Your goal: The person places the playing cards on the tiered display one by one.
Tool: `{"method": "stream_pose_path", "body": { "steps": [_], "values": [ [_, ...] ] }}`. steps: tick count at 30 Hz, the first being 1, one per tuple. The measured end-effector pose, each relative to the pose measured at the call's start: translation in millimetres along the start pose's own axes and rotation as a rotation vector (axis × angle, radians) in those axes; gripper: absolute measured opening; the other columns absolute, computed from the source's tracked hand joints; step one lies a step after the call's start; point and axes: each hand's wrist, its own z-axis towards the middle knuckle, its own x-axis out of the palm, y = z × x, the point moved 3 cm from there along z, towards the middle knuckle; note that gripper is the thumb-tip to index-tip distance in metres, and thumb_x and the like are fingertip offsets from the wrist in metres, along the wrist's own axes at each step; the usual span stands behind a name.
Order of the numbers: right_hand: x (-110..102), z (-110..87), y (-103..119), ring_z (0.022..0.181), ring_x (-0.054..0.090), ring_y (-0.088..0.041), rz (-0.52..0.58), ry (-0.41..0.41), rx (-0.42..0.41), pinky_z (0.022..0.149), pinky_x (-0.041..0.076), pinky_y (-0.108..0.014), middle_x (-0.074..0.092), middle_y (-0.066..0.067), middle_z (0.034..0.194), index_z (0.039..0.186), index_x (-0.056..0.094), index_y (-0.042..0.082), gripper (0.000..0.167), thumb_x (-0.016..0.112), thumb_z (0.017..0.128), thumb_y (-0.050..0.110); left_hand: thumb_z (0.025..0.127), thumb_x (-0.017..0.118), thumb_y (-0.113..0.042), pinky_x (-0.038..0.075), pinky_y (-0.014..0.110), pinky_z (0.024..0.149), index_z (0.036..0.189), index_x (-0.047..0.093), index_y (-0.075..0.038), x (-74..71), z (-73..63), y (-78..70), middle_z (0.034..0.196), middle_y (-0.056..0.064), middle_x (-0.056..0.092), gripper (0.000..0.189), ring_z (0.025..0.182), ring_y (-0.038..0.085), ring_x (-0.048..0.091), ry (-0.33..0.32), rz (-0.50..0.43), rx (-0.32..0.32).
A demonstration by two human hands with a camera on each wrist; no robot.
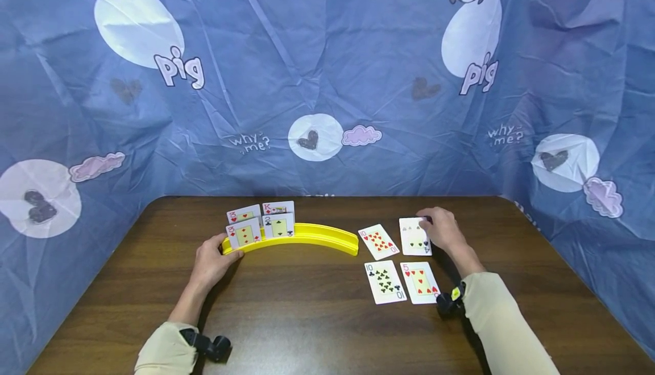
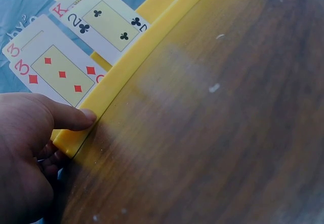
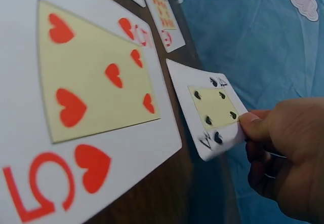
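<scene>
My left hand grips the left end of a curved yellow card holder, thumb along its front side. Upright in the holder's front row are the three of diamonds and the two of clubs. Behind them, partly hidden, stand the three of hearts and a red king. On the right, my right hand pinches the four of spades by its edge between thumb and fingers. In the right wrist view that card is tilted, its face showing.
Face up on the brown wooden table lie the ten of hearts, the ten of clubs and the five of hearts, close to the four of spades. A blue printed cloth hangs around the table's back and sides.
</scene>
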Motion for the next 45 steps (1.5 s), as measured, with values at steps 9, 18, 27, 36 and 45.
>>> {"method": "stream_pose_path", "body": {
  "steps": [9,18,27,36,45],
  "values": [
    [-13,1.6,-4,0.094,0.065,-0.035,0.032,-0.067,-0.025,0.084,0.048,-0.048,0.073,-0.023,0.104,0.108,0.072,-0.003,0.020,0.065,0.093,0.008,0.088,0.070,-0.011,0.041,0.048,0.093,0.130,0.057,0.010,0.5,0.4,-0.5,0.126,0.030,0.060,0.049,0.108,0.036,0.054,0.007,-0.004,-0.013],
    [-29,-0.8,0,0.061,0.058,-0.012,0.125,-0.144,0.011,0.057,0.042,-0.027,0.072,-0.013,0.075,0.090,0.073,-0.002,0.017,0.078,0.084,0.013,0.086,0.072,-0.010,0.039,0.032,0.077,0.122,0.063,0.007,-0.2,1.3,1.5,0.114,0.025,0.065,0.041,0.096,0.029,0.056,-0.014,-0.001,0.016],
    [-37,2.9,12,0.056,0.057,-0.008,0.172,-0.175,0.004,0.054,0.040,-0.024,0.072,-0.017,0.074,0.086,0.074,0.000,0.016,0.077,0.087,0.016,0.086,0.072,-0.011,0.039,0.033,0.079,0.124,0.062,0.007,0.1,1.2,1.5,0.117,0.026,0.064,0.044,0.097,0.030,0.055,-0.009,0.003,0.010],
    [-36,4.8,29,0.061,0.063,-0.019,0.230,-0.156,0.012,0.053,0.040,-0.025,0.072,-0.021,0.077,0.087,0.072,0.001,0.016,0.074,0.089,0.016,0.085,0.073,-0.011,0.038,0.034,0.079,0.124,0.062,0.007,0.6,2.1,3.0,0.116,0.026,0.065,0.044,0.097,0.031,0.055,-0.021,0.010,0.019],
    [-31,7.2,57,0.058,0.061,-0.016,0.268,-0.142,-0.044,0.052,0.041,-0.024,0.071,-0.018,0.072,0.085,0.073,0.000,0.014,0.074,0.088,0.013,0.085,0.073,-0.011,0.039,0.033,0.079,0.123,0.062,0.008,0.0,2.4,2.1,0.116,0.027,0.064,0.044,0.097,0.032,0.056,-0.027,0.009,0.029]
  ]
}}
